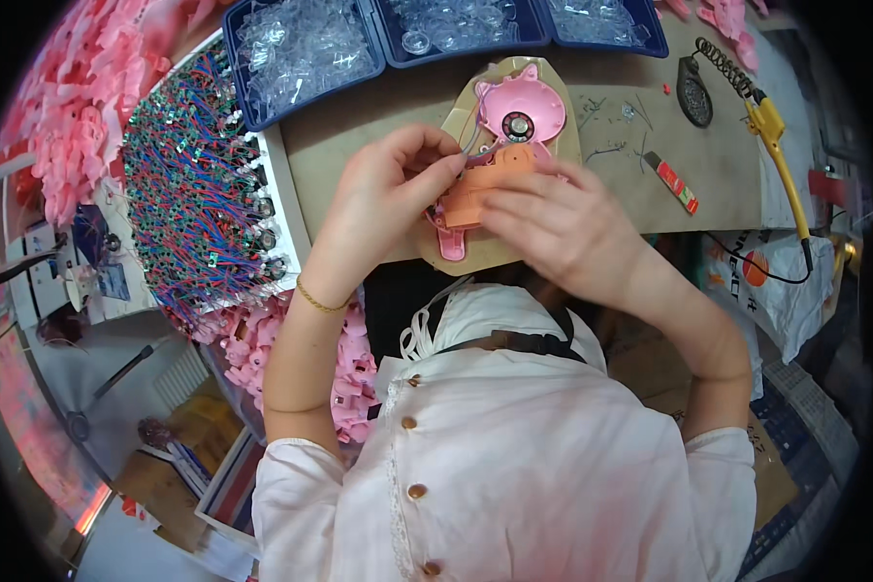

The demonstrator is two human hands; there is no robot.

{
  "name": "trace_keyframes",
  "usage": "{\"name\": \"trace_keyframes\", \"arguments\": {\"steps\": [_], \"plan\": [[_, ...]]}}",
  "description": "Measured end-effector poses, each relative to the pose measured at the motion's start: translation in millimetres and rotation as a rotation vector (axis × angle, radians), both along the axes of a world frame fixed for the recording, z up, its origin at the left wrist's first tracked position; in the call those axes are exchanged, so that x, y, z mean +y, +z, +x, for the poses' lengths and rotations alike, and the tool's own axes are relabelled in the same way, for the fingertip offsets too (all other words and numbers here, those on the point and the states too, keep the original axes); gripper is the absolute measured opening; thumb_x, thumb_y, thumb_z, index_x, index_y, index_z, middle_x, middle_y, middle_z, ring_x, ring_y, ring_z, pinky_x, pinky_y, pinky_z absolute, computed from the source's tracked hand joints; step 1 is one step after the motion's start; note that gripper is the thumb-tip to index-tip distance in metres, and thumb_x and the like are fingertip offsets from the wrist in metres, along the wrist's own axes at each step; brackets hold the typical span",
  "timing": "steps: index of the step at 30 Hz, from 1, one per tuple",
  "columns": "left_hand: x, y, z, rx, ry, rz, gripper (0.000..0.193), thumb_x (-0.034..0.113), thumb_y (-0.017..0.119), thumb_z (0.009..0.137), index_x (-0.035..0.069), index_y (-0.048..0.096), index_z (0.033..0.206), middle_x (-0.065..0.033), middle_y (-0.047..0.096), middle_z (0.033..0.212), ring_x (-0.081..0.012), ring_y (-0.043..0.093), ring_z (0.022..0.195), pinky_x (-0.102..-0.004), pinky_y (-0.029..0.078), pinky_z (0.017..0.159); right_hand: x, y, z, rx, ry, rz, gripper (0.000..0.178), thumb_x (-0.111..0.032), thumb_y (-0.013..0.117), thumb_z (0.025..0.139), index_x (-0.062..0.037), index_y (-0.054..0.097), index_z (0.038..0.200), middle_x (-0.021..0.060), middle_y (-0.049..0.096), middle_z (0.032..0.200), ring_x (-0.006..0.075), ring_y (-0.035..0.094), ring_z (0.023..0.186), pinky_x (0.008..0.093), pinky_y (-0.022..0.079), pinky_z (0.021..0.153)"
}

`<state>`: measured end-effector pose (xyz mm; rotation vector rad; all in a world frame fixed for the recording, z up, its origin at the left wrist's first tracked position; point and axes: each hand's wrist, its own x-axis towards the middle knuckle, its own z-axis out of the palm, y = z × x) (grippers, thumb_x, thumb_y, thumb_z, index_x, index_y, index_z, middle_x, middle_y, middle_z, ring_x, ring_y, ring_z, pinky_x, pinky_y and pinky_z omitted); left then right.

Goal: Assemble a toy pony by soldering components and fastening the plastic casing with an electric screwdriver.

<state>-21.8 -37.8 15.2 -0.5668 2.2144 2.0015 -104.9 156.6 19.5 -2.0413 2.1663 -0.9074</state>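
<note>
A pink plastic toy shell (545, 97) with ears lies on a tan, board-like holder (569, 136) in front of me. A round black speaker (518, 127) with a metal centre sits in the shell. Over its lower part is an orange plastic piece (466, 202), with a pink tab (451, 244) showing below. My right hand (572, 228) grips the orange piece from the right, its fingers lying across the front. At the upper left edge, my left hand (388, 184) is closed, thumb and forefinger pinched beside thin wires (471, 131); what lies between them is hidden.
Blue bins (383, 64) of clear plastic parts stand at the back. Left are a white tray (286, 199) of wired circuit boards (199, 175) and heaped pink parts (82, 116). At right lie a red-labelled cutter (671, 182), a black oval object (693, 92) and a yellow soldering iron (768, 126).
</note>
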Motion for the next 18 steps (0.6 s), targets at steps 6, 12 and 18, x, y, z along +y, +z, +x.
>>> {"name": "trace_keyframes", "arguments": {"steps": [6, 12, 18], "plan": [[24.6, -10.4, 23.3, 0.578, -0.085, -0.990, 0.021, 0.012, 0.064, 0.071, 0.007, 0.064, 0.091, -0.0045, 0.062, 0.087, -0.0215, 0.061, 0.080, -0.0330, 0.045, 0.068, 10.4, -12.3, -11.0, -0.045, -0.138, -0.086, 0.029, -0.003, 0.065, 0.072, -0.0061, 0.063, 0.101, 0.0077, 0.061, 0.097, 0.0229, 0.059, 0.089, 0.0337, 0.046, 0.078], [41.1, -28.3, 34.5, 0.693, -0.014, -1.050, 0.027, 0.005, 0.069, 0.066, 0.008, 0.063, 0.092, -0.0032, 0.064, 0.091, -0.0205, 0.060, 0.078, -0.0328, 0.045, 0.067, 20.4, 25.3, -23.4, -1.108, -0.472, 0.167, 0.039, 0.002, 0.063, 0.075, -0.0033, 0.053, 0.113, 0.0037, 0.056, 0.082, 0.0047, 0.050, 0.070, 0.0175, 0.041, 0.059], [45.3, -15.2, 29.5, 0.535, -0.057, -1.101, 0.026, 0.019, 0.067, 0.073, 0.008, 0.063, 0.096, -0.0028, 0.060, 0.091, -0.0184, 0.058, 0.082, -0.0321, 0.042, 0.070, -9.8, 21.7, -40.3, -1.183, -0.385, 0.209, 0.014, -0.010, 0.057, 0.086, -0.0004, 0.058, 0.096, -0.0020, 0.055, 0.075, 0.0025, 0.048, 0.059, 0.0166, 0.038, 0.053]]}}
